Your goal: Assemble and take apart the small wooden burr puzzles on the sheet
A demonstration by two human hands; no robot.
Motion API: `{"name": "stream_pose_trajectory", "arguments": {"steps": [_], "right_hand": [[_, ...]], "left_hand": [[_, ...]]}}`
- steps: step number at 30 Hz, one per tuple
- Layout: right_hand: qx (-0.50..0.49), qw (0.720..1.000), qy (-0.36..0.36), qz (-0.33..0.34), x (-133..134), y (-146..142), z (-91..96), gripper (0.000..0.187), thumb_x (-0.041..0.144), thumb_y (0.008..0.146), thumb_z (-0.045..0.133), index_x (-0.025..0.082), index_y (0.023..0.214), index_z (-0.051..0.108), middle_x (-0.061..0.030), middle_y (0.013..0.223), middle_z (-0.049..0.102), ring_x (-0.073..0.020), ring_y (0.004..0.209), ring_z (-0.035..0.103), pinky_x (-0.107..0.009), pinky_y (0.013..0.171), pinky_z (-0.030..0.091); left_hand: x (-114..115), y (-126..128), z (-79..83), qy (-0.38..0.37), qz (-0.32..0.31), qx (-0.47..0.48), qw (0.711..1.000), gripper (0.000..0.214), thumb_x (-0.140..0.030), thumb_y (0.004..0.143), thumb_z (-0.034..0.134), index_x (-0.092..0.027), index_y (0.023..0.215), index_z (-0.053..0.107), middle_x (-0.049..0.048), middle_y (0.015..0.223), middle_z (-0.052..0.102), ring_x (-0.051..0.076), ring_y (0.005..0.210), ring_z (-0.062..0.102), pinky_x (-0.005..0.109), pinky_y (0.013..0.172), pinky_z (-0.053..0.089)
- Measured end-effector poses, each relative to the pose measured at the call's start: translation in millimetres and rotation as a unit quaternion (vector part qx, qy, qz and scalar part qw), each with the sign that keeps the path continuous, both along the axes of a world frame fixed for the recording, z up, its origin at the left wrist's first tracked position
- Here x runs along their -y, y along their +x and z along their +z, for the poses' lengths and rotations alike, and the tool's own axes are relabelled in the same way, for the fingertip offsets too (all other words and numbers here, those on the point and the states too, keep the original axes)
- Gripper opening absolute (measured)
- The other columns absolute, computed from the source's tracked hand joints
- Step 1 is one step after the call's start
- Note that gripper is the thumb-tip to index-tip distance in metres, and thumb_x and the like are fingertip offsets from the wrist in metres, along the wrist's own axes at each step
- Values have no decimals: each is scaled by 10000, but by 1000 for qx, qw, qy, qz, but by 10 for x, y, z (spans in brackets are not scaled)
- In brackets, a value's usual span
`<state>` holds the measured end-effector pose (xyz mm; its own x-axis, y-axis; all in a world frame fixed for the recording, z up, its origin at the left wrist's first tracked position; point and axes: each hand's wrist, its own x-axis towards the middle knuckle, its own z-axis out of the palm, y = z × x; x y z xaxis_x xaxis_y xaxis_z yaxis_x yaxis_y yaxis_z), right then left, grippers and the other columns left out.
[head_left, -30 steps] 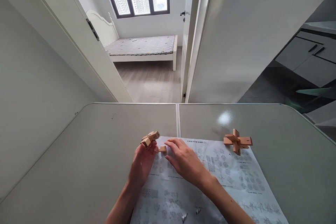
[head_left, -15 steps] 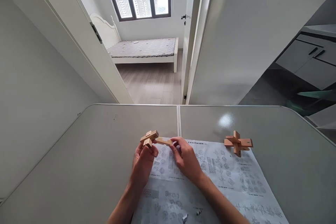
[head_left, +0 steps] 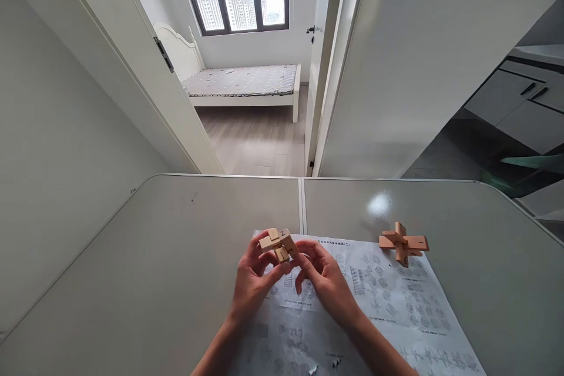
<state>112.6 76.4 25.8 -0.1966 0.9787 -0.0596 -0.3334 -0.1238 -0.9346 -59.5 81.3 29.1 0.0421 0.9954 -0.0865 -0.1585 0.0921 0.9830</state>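
1. Pale wooden block cluster (head_left: 278, 245), squared bars crossing: sitting between both hands' fingertips.
2. Left hand (head_left: 253, 282) is gripping its left and near side; right hand (head_left: 329, 285) is pinching the right-hand bar.
3. Creased printed paper (head_left: 308, 323): lying beneath the hands.
4. Redder wooden cross (head_left: 402, 243): resting well right of right hand.
5. Smooth, glossy tabletop (head_left: 132, 276): extending around both.
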Motion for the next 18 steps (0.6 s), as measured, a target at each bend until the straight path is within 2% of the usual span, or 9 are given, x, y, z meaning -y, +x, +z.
{"name": "stream_pose_trajectory", "arguments": {"steps": [3, 9, 12, 16, 18], "right_hand": [[9, 1000, 7, 9, 25, -14, -59, 342, 545, 982, 669, 232, 1117, 637, -52, 1027, 732, -121, 546, 620, -308, 535, 571], [-5, 1000, 15, 3, 37, -26, -117, 323, 510, 986, 684, 253, 1169, 613, -65, 1080, 739, -140, 614, 636, -310, 555, 588], [-1, 1000, 3, -4, 56, -30, -125, 445, 505, 968, 712, 292, 1319, 541, -56, 1078, 754, -140, 594, 647, -326, 584, 607], [19, 1000, -7, -7, 90, -38, -154, 703, 511, 978, 694, 348, 1560, 333, -44, 1065, 755, -141, 586, 655, -330, 608, 612], [32, 999, -2, -8, 95, -42, -166, 717, 527, 988, 671, 355, 1590, 321, -45, 1070, 747, -148, 593, 664, -333, 605, 607]], "left_hand": [[7, 14, 16, 15, -16, -46, 999, 605, -297, 779, 891, -264, 1314, 608, 64, 1120, 755, 187, 848, 701, 326, 834, 580], [12, 18, 45, 31, -39, -72, 996, 577, -297, 789, 878, -268, 1307, 627, 43, 1047, 742, 144, 734, 621, 293, 755, 556], [9, 8, 50, 27, -38, -68, 997, 582, -312, 777, 889, -267, 1302, 641, 58, 1062, 754, 175, 797, 649, 295, 767, 545], [-1, -8, 29, 20, -41, -68, 997, 605, -336, 750, 907, -265, 1295, 655, 61, 1036, 770, 189, 806, 652, 313, 793, 542], [-1, -12, 19, 20, -44, -85, 995, 611, -345, 750, 905, -264, 1299, 649, 57, 1014, 771, 188, 805, 648, 308, 781, 535]]}}
